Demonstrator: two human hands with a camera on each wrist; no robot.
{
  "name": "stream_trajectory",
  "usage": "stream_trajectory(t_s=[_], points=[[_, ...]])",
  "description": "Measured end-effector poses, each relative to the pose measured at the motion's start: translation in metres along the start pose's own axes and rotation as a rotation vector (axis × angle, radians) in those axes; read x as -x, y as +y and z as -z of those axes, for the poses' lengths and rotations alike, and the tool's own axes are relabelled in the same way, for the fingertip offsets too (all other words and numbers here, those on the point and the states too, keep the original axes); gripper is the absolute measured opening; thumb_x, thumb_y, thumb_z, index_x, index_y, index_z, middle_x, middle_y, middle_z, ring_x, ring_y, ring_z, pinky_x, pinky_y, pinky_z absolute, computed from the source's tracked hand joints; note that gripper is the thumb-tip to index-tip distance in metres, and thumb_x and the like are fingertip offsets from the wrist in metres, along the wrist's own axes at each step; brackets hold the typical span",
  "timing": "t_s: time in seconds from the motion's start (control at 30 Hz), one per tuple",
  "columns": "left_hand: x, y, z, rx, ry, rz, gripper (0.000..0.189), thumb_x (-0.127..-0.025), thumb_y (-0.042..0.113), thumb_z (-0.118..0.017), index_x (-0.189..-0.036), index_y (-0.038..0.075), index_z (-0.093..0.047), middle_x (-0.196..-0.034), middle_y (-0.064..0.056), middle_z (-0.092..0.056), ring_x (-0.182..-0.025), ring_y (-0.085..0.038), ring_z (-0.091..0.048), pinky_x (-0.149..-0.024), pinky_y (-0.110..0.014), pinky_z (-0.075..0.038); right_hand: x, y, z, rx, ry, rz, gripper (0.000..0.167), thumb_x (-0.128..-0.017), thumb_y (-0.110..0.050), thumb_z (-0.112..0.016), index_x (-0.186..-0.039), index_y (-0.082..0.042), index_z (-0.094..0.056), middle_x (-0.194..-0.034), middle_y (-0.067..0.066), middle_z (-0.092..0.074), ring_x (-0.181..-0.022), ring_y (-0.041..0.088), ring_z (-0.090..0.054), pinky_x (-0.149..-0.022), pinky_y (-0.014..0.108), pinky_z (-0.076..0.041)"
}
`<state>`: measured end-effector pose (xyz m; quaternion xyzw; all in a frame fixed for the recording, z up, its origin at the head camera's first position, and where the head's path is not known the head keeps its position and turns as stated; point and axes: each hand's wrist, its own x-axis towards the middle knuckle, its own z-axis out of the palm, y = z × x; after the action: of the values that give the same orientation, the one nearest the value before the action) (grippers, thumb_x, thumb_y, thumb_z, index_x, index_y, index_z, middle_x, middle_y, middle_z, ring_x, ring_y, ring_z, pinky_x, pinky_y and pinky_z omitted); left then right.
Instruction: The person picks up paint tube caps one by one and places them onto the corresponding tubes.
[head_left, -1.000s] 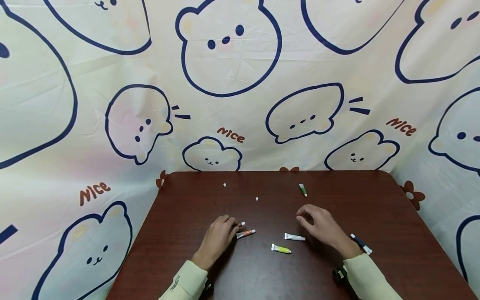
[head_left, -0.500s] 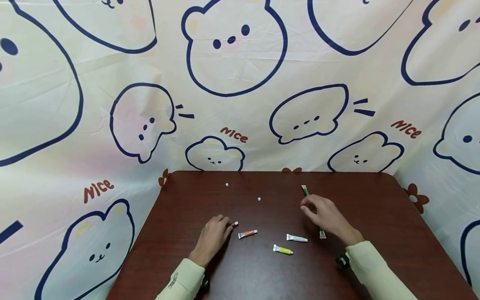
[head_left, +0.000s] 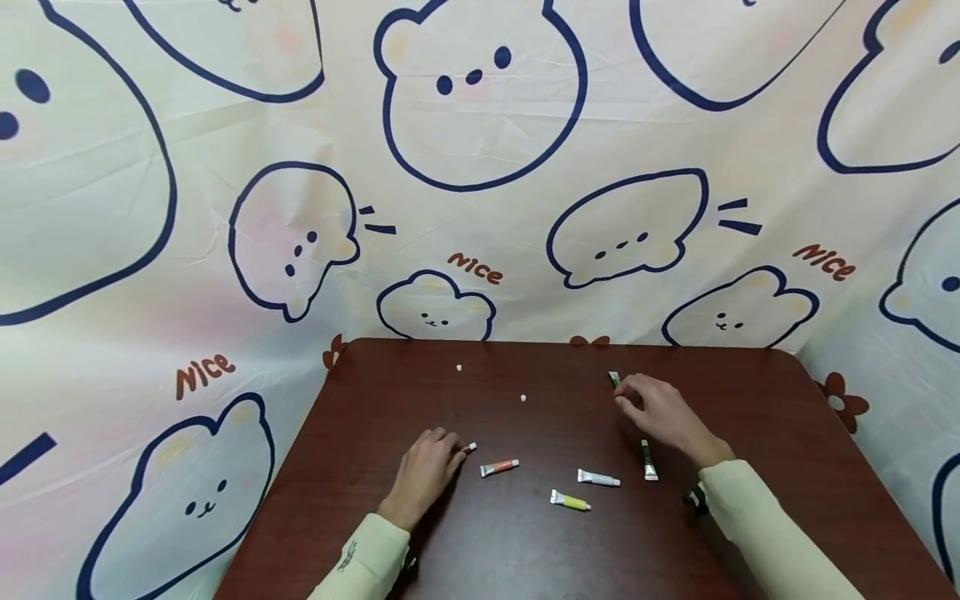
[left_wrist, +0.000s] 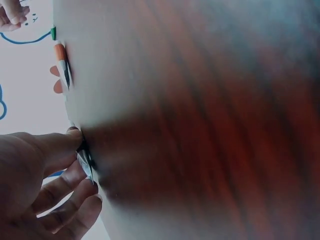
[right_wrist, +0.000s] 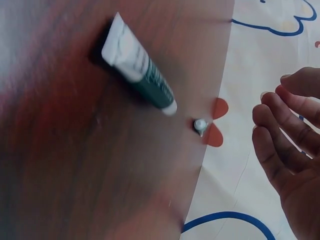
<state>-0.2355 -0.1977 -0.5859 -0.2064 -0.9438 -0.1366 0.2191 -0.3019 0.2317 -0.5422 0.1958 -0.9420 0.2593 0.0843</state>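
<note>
My left hand [head_left: 423, 475] pinches a small white-capped paint tube [head_left: 470, 447] low over the table; in the left wrist view the tube [left_wrist: 85, 165] sits between thumb and fingers. Beside it lies an orange paint tube [head_left: 499, 467]. Toward the back right, my right hand [head_left: 663, 412] hovers with loosely bent fingers, overlapping the cap end of a green paint tube [head_left: 614, 378]. Nothing shows between those fingers [right_wrist: 272, 145] in the right wrist view. Near the right wrist lies a dark green paint tube [head_left: 648, 461], its cap pointing away.
A white paint tube [head_left: 598, 477] and a yellow one [head_left: 571, 500] lie in the middle of the brown table [head_left: 487, 550]. Two small white bits [head_left: 522, 398] [head_left: 459, 367] are farther back. A printed cloth [head_left: 517, 225] hangs behind the table's far edge.
My right hand has moved away from me to the green tube, uncovering the dark green tube. The dark blue tube is now out of sight by the right sleeve. My left hand drew its tube slightly left.
</note>
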Motion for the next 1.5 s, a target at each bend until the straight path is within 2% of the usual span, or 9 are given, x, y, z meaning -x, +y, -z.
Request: stream_trajectory(t_s=[0.23, 0.43, 0.57, 0.67, 0.83, 1.03, 1.2, 1.5], points=[[-0.002, -0.001, 0.002, 0.004, -0.012, 0.000, 0.015, -0.091, 0.021, -0.090, -0.093, 0.013, -0.077, -0.088, 0.000, -0.070, -0.082, -0.021, -0.065, -0.073, -0.036, -0.060, -0.009, 0.012, 0.008, -0.011, -0.048, -0.039, 0.013, -0.105, -0.011, -0.073, -0.116, -0.005, -0.075, -0.111, 0.008, -0.075, -0.094, 0.020, -0.067, -0.082, 0.046, -0.061], [-0.004, -0.001, 0.004, 0.033, -0.020, -0.007, 0.013, -0.091, 0.021, -0.090, -0.096, 0.013, -0.080, -0.090, 0.000, -0.072, -0.083, -0.021, -0.066, -0.074, -0.036, -0.060, -0.014, 0.024, 0.009, 0.002, -0.057, -0.044, 0.015, -0.105, -0.008, -0.070, -0.119, -0.002, -0.074, -0.115, 0.011, -0.073, -0.097, 0.024, -0.066, -0.086, 0.050, -0.060], [-0.007, -0.003, 0.005, 0.012, -0.011, 0.001, 0.014, -0.093, 0.025, -0.088, -0.094, 0.014, -0.079, -0.088, -0.001, -0.071, -0.082, -0.021, -0.065, -0.073, -0.037, -0.060, -0.016, 0.031, 0.009, 0.022, -0.072, -0.034, 0.016, -0.106, -0.005, -0.068, -0.120, -0.002, -0.074, -0.118, 0.013, -0.070, -0.099, 0.025, -0.065, -0.088, 0.050, -0.060], [-0.010, -0.005, 0.005, -0.009, 0.008, 0.008, 0.017, -0.093, 0.026, -0.087, -0.091, 0.013, -0.076, -0.086, -0.003, -0.069, -0.080, -0.022, -0.064, -0.072, -0.038, -0.060, -0.018, 0.036, 0.009, 0.050, -0.081, -0.005, 0.017, -0.105, 0.000, -0.066, -0.120, -0.001, -0.074, -0.119, 0.014, -0.068, -0.101, 0.025, -0.064, -0.090, 0.050, -0.060], [-0.018, -0.010, 0.003, 0.011, 0.023, 0.013, 0.013, -0.094, 0.019, -0.087, -0.092, 0.013, -0.076, -0.088, -0.004, -0.069, -0.081, -0.025, -0.064, -0.074, -0.040, -0.061, -0.022, 0.039, 0.007, 0.085, -0.074, 0.057, 0.021, -0.103, 0.007, -0.063, -0.119, -0.001, -0.075, -0.120, 0.014, -0.068, -0.107, 0.028, -0.065, -0.093, 0.053, -0.059], [-0.028, -0.015, 0.002, 0.017, -0.003, 0.042, 0.009, -0.095, 0.016, -0.086, -0.096, 0.013, -0.078, -0.093, -0.003, -0.071, -0.084, -0.024, -0.065, -0.076, -0.040, -0.061, -0.027, 0.040, 0.003, 0.099, -0.069, 0.121, 0.022, -0.102, 0.009, -0.065, -0.118, -0.002, -0.075, -0.121, 0.015, -0.067, -0.110, 0.032, -0.064, -0.094, 0.055, -0.058], [-0.037, -0.018, 0.002, 0.001, -0.025, 0.060, 0.010, -0.096, 0.017, -0.085, -0.098, 0.012, -0.078, -0.094, -0.005, -0.071, -0.085, -0.024, -0.065, -0.074, -0.040, -0.062, -0.028, 0.042, 0.003, 0.107, -0.077, 0.133, 0.024, -0.100, 0.010, -0.065, -0.119, -0.003, -0.075, -0.123, 0.016, -0.066, -0.111, 0.033, -0.063, -0.095, 0.055, -0.057], [-0.057, -0.026, -0.004, -0.007, -0.089, 0.131, 0.011, -0.098, 0.018, -0.083, -0.102, 0.010, -0.078, -0.099, -0.008, -0.072, -0.092, -0.026, -0.067, -0.079, -0.042, -0.063, -0.030, 0.050, -0.004, 0.124, -0.101, 0.175, 0.027, -0.101, 0.010, -0.065, -0.122, -0.001, -0.077, -0.125, 0.016, -0.066, -0.115, 0.036, -0.063, -0.098, 0.057, -0.055]])
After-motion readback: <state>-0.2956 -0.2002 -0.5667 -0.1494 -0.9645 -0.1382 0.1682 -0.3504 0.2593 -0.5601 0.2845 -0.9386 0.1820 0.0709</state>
